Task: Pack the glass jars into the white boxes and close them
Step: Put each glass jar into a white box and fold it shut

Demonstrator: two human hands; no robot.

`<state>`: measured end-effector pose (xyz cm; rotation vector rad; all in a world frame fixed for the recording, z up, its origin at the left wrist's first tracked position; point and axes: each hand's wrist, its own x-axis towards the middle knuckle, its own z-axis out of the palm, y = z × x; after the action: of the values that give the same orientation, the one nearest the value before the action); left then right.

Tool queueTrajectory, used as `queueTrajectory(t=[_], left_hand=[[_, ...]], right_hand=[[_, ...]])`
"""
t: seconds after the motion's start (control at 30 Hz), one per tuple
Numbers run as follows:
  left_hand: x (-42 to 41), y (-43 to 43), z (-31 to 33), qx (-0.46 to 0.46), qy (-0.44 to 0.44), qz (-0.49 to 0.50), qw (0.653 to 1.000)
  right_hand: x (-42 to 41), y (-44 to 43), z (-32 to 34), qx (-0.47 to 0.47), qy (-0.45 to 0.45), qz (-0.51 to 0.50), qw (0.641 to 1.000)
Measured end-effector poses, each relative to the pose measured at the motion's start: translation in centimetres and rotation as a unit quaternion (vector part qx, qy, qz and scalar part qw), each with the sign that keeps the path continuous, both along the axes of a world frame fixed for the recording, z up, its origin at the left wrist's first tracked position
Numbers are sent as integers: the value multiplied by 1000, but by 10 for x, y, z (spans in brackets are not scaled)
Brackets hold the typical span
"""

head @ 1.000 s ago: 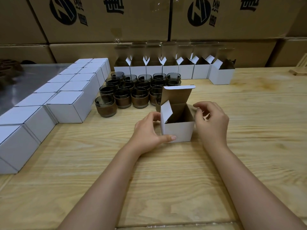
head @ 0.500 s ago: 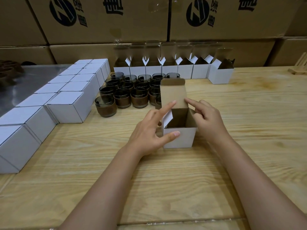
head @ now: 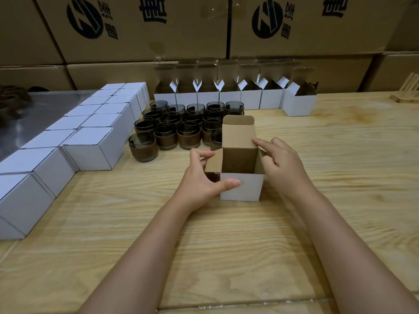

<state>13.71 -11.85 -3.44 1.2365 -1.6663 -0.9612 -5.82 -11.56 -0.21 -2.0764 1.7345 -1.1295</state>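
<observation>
A small white box (head: 241, 188) stands open on the wooden table (head: 249, 257), with its lid upright at the back and its brown inside showing. No jar is visible in it. My left hand (head: 201, 180) holds it, thumb on the front face and fingers curled on the left side flap, which leans outward. My right hand (head: 285, 168) touches the base of the lid with its index fingertip, and its other fingers curl at the right flap. Several dark glass jars (head: 172, 130) with brown bands stand in a cluster just behind and left of the box.
Several closed white boxes (head: 90, 143) lie in two rows along the left. A row of open white boxes (head: 229, 99) stands behind the jars. Large brown cartons (head: 147, 30) wall off the back. A wooden rack (head: 408, 91) sits far right.
The lid went from leaning forward to standing upright. The left flap swung outward. My left fingers moved up onto that flap and my right index finger onto the lid's base.
</observation>
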Motion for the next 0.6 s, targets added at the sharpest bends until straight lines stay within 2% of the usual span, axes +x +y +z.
queueTrajectory(t=[0.13, 0.2, 0.27, 0.3, 0.37, 0.47, 0.6], left_hand=[[-3, -1, 1, 0, -3, -5, 1000], [-4, -1, 2, -5, 1, -9, 1000], [-5, -1, 2, -12, 5, -11, 1000], [-5, -1, 2, -16, 3, -10, 1000], [-5, -2, 1, -28, 3, -11, 1000], [-6, -3, -1, -35, 7, -20, 999], [-8, -4, -2, -13, 6, -33, 999]], right_hand=[[-6, -1, 21, 37, 90, -12, 995], [6, 1, 37, -42, 115, -17, 992], [30, -1, 52, -113, 110, 36, 987], [45, -6, 58, -119, 120, 68, 983], [69, -22, 64, -82, 174, 99, 976], [86, -51, 66, 16, 314, 54, 948], [97, -73, 63, 96, 422, 1, 902]])
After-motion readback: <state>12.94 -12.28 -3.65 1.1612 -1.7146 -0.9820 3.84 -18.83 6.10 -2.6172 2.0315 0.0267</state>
